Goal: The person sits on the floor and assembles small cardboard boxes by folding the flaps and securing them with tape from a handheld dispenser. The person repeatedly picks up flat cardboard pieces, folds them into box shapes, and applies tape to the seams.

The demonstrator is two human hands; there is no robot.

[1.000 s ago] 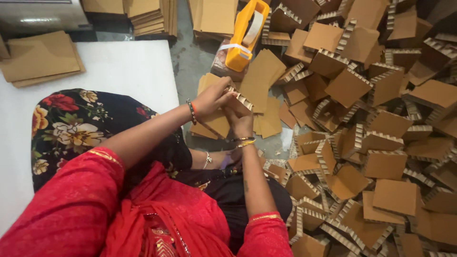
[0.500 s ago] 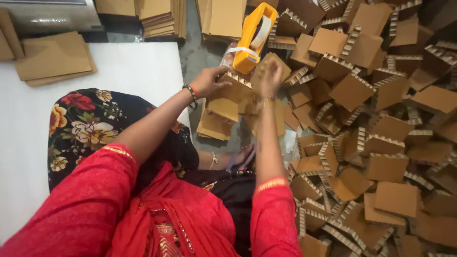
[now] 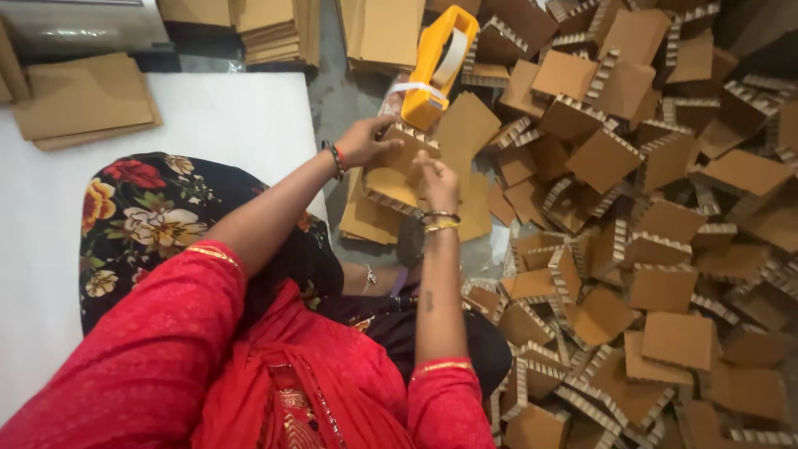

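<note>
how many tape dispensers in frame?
1. The yellow tape dispenser lies at top centre on the floor, just beyond the cardboard piece that the left hand and right hand hold. Others may be hidden under the cardboard heap.

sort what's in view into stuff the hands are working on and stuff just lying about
In hand:
left hand
right hand
cardboard piece
tape dispenser, close by

Lying about:
pile of notched pieces
flat sheets
white board
stacked sheets

Only 1 view, from the head, looks steeply down and close on the lap, white table (image 3: 241, 116) and cardboard pile (image 3: 665, 249).
</note>
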